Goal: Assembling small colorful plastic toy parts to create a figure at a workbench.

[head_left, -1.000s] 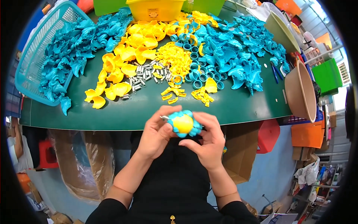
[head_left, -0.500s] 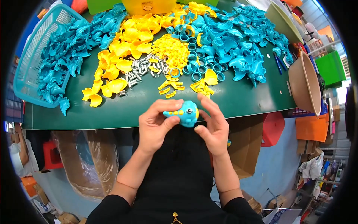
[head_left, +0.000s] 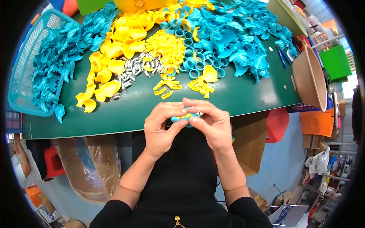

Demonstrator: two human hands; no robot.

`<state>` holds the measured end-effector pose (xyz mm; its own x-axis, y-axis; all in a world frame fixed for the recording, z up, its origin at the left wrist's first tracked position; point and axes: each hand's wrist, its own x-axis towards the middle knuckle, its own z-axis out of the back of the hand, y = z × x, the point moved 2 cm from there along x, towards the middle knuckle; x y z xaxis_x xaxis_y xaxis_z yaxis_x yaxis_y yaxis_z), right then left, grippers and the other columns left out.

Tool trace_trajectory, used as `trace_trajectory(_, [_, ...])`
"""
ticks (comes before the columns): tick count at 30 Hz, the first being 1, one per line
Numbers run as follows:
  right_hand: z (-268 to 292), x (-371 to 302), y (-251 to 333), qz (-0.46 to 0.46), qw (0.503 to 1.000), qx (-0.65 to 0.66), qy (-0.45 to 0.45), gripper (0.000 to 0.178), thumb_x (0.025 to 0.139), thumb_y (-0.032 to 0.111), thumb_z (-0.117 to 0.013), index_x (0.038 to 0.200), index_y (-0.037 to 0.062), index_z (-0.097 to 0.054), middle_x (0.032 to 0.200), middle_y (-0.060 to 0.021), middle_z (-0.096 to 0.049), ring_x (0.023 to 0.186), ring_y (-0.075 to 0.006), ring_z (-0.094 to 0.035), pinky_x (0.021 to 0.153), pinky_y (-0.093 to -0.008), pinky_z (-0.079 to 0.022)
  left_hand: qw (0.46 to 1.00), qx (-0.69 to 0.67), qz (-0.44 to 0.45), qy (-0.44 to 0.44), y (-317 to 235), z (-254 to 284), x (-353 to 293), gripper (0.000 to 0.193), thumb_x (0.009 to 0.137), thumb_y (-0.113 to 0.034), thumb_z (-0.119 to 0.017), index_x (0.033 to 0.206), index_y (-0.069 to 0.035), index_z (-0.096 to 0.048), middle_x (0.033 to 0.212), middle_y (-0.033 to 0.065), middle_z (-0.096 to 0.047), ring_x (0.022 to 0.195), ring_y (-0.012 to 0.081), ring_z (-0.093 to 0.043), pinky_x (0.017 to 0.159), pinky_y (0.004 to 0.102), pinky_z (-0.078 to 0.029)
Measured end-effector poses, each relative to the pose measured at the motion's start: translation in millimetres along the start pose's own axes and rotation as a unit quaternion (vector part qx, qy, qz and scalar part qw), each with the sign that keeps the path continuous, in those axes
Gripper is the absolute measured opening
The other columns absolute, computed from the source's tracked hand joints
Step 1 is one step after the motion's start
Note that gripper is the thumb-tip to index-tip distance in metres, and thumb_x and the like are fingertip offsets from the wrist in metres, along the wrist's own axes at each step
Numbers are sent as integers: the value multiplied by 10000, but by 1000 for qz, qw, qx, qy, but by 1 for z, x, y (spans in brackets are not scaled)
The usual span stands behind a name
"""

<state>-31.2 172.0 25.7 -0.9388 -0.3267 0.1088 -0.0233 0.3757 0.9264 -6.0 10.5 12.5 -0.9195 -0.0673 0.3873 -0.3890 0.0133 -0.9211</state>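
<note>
- Holding a small teal and yellow plastic toy piece (head_left: 185, 117), the left hand (head_left: 161, 129) and the right hand (head_left: 213, 123) meet just above the near edge of the dark green counter (head_left: 133, 110).
- Both hands have their fingers (head_left: 197, 104) curled tight around the toy piece, with the thumbs pressed under it. Most of the piece is hidden by the hands.
- Just past the hands lie a few little yellow plastic bits (head_left: 165, 89) on the counter.
- A bunch of small silver metal pins (head_left: 133, 72) lies a bit further, to the left.
- Beside the pins sits a row of curved yellow plastic shells (head_left: 106, 76).
- Teal plastic rings (head_left: 197, 64) lie near the middle, next to a heap of tiny yellow plastic parts (head_left: 167, 47).
- A big pile of teal plastic shells (head_left: 235, 38) fills the far right of the counter.
- On the far left, a light blue plastic basket (head_left: 26, 68) lies tipped, with more teal shaped pieces (head_left: 61, 64) spilling out of it.
- A tan round plastic bowl (head_left: 308, 79) stands at the right edge.
</note>
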Motion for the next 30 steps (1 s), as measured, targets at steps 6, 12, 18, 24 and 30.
trace_trajectory(6, [35, 0, 16, 53, 977, -198, -64, 571, 774, 33, -837, 1254, 47, -529, 1330, -179, -590, 1194, -246, -591, 1010, -382, -495, 991, -110, 69, -25, -7, -4, 4, 491, 826, -220, -820, 1248, -37, -650, 1306, 103, -459, 1232, 230, -527, 1058, 381, -448])
trace_trajectory(12, [105, 68, 34, 90, 967, -181, -156, 470, 886, 23, -736, 1308, 9, -529, 1165, -79, -612, 1041, -148, -614, 911, -286, -497, 994, -3, 54, 94, 4, 4, 9, 368, 952, -243, -674, 1219, 7, -636, 1236, 127, -536, 1209, 257, -540, 1054, 372, -410])
trace_trajectory(18, [56, 77, 40, 120, 812, -555, -132, 435, 840, 60, -786, 1226, 4, -594, 1080, -113, -671, 939, -161, -674, 830, -309, -561, 991, 35, 72, 111, -5, 10, 5, 165, 942, -61, -620, 1081, 5, -681, 1124, 113, -633, 1209, 272, -553, 1040, 383, -417])
trace_trajectory(24, [68, 67, 23, 147, 833, -495, -198, 455, 842, 92, -783, 1252, 26, -598, 1125, -107, -648, 937, -182, -654, 795, -326, -574, 991, 46, 56, 116, -27, 9, 5, 123, 901, -67, -673, 1014, -30, -704, 1031, 96, -674, 1107, 258, -609, 989, 368, -445])
trace_trajectory(30, [95, 11, 80, 109, 862, -435, -235, 432, 873, 68, -752, 1257, 28, -560, 1171, -70, -592, 1014, -128, -592, 811, -264, -517, 891, 444, -91, -32, -46, 90, 33, 184, 813, -19, -697, 984, -83, -719, 987, 76, -687, 1007, 283, -584, 933, 402, -430])
